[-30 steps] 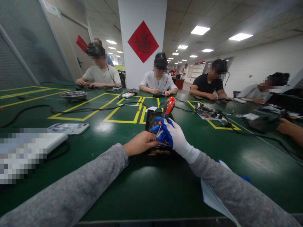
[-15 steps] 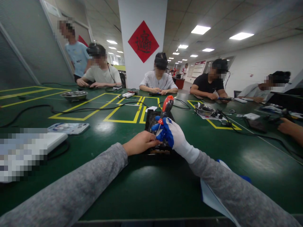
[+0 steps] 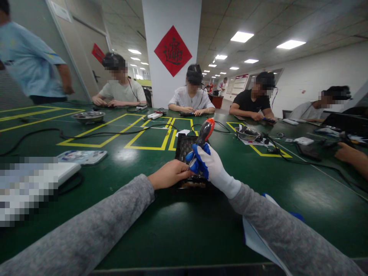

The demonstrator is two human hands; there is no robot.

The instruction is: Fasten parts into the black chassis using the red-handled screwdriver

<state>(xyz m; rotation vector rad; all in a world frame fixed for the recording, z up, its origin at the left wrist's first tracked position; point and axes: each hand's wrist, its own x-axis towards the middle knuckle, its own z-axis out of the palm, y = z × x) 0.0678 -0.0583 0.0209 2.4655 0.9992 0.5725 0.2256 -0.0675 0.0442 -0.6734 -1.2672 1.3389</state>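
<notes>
A black open device casing (image 3: 184,147) lies on the green table in front of me, its inside dark and cluttered. My right hand (image 3: 211,163), in a white glove with blue fingertips, is closed round a screwdriver (image 3: 206,129) with a red and black handle. The handle leans up to the right, and the shaft slants down toward the casing. Bare and ungloved, my left hand (image 3: 169,174) has its fingers pressed together at the casing, beside the shaft. What its fingertips hold, if anything, is hidden.
A phone (image 3: 83,156) and a white box-like object (image 3: 67,171) lie at the left. Metal bowls (image 3: 89,116) (image 3: 247,132) stand farther back. Black cables cross the table (image 3: 138,226). A blue-edged white cloth (image 3: 260,241) lies under my right forearm. Several people sit opposite.
The screwdriver handle has tilted farther right and dropped slightly, and my gloved fingers have shifted around it. A person in light blue has moved left and closer.
</notes>
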